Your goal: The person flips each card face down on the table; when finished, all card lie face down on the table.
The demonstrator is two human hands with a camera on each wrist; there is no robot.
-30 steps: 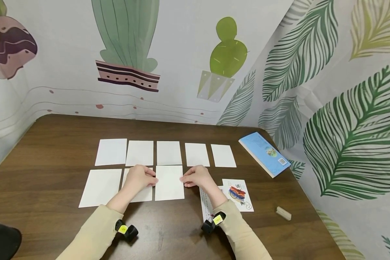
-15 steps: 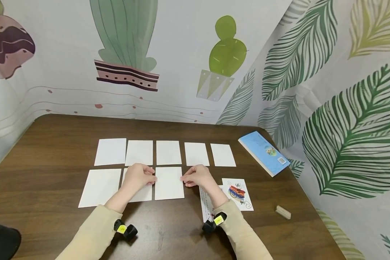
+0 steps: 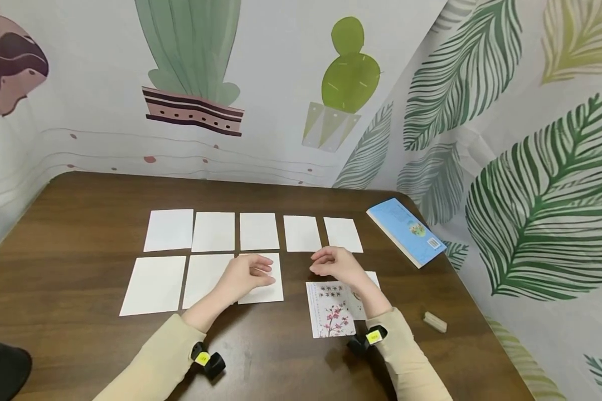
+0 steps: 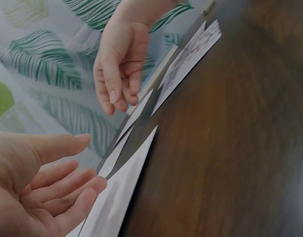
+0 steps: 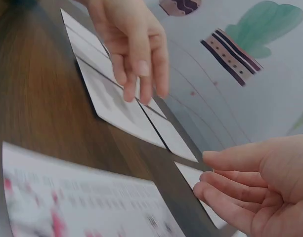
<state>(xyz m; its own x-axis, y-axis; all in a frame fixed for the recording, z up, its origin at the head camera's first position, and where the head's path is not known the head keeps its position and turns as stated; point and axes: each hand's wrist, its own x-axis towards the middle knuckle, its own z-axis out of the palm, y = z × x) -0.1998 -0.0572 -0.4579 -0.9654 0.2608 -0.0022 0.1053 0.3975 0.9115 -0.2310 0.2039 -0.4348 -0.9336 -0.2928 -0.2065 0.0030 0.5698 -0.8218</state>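
Note:
My left hand (image 3: 244, 277) is held over the rightmost white card (image 3: 268, 292) of the near row, fingers loosely bent with nothing between them. My right hand (image 3: 338, 266) hovers to the right of that card, also holding nothing, thumb and fingers apart in the right wrist view. Below it lies a printed card with pink blossoms and characters (image 3: 335, 317), overlapping a second picture card (image 3: 373, 276) that the right forearm partly covers. Two more white cards, one on the left (image 3: 153, 285) and one in the middle (image 3: 203, 273), complete the near row.
Several white cards, among them a far-left one (image 3: 169, 230) and a far-right one (image 3: 343, 234), form the back row. A blue book (image 3: 405, 231) lies at the back right, a small pale block (image 3: 435, 322) near the right edge. A black object (image 3: 2, 365) stands front left.
Both hands have let go of the near-row white card's sides. The left hand has moved right over the card; the right hand has moved away rightward, uncovering the blossom card.

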